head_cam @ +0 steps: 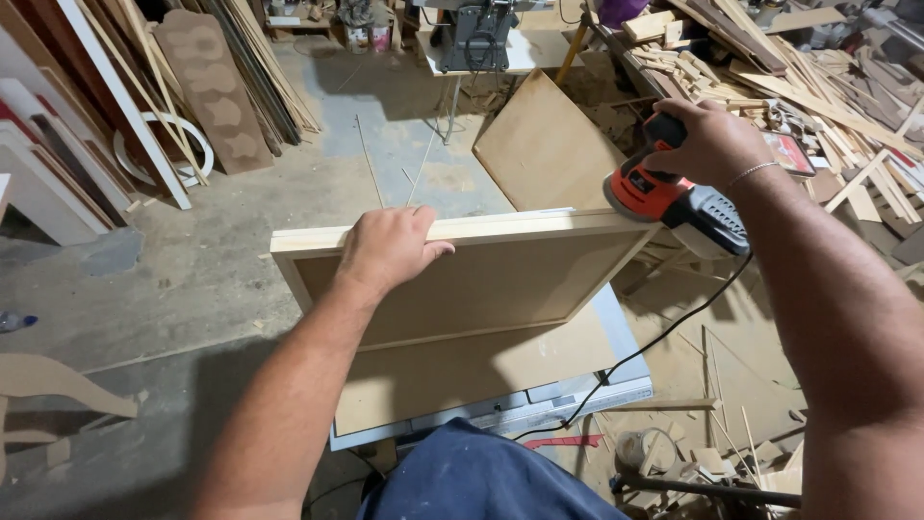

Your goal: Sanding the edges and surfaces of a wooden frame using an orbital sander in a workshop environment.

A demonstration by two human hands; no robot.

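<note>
Concrete workshop floor, dusty, offcuts all over. Big heap of pale scrap wood strips far right, reaching behind the right arm. White and brown boards lean along the left wall. Loose square brown fibreboard sheet lies tilted on the floor beyond the work.

Work sits on a flat brown board over a grey metal tabletop. On it stands a shallow rectangular pale-wood frame with a fibreboard back panel, tipped up on edge, open side facing the person.

Left hand clamps over the frame's top rail, fingers curled over the far side, thumb toward the near face. Right hand is wrapped tight around the top of an orange-and-black palm sander; its pad sits on the right end of the top rail, at the corner. Grey dust bag sticks out toward the person. Black power cord drops from the sander across the tabletop edge.
</note>
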